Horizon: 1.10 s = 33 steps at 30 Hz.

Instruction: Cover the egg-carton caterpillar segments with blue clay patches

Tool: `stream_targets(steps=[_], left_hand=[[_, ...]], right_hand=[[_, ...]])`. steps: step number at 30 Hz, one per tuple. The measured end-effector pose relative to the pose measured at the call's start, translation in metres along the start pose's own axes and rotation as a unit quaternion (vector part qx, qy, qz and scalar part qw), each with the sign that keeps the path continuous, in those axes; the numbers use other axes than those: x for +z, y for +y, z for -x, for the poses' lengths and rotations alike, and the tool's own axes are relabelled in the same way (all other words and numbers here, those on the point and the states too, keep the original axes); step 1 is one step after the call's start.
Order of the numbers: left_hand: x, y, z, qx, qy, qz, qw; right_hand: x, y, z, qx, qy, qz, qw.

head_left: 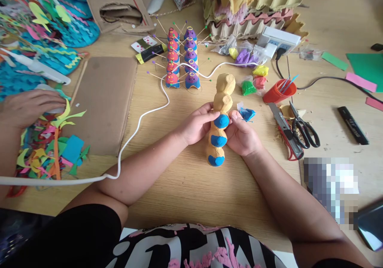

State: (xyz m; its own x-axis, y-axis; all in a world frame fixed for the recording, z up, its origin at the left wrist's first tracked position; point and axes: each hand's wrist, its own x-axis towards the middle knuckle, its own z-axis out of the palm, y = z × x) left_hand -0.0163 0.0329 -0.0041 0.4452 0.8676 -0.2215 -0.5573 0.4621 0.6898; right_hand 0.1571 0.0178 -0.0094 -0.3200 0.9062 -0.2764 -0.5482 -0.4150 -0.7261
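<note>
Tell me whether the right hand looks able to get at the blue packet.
Probably yes: the blue packet lies close beside the right hand, with nothing visible between them, though that hand helps hold the bumpy strip.

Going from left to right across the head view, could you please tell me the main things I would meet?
Brown cardboard piece, row of red-and-blue figures, left hand, yellow strip with blue patches, right hand, orange cup, black-handled scissors, black oblong object with pale lettering.
</note>
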Motion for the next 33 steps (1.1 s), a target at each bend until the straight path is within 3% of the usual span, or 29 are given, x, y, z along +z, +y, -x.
stream_targets(steps=[5, 12, 19, 33], left_hand=[[-0.001, -0.001, -0.001, 0.003, 0.022, 0.009, 1.0], [0.0, -0.002, -0.002, 0.001, 0.01, 0.007, 1.0], [0.003, -0.001, -0.003, 0.007, 0.046, 0.019, 0.999], [0.001, 0.002, -0.003, 0.013, 0.015, 0.013, 1.0]], right_hand=[[0.005, 0.003, 0.001, -0.017, 0.01, -0.003, 1.0], [0.005, 0.004, 0.003, -0.047, 0.043, 0.006, 0.998], [0.006, 0.005, 0.001, -0.046, 0.031, 0.006, 0.998], [0.013, 0.002, 0.005, -0.124, 0.052, 0.064, 0.989]])
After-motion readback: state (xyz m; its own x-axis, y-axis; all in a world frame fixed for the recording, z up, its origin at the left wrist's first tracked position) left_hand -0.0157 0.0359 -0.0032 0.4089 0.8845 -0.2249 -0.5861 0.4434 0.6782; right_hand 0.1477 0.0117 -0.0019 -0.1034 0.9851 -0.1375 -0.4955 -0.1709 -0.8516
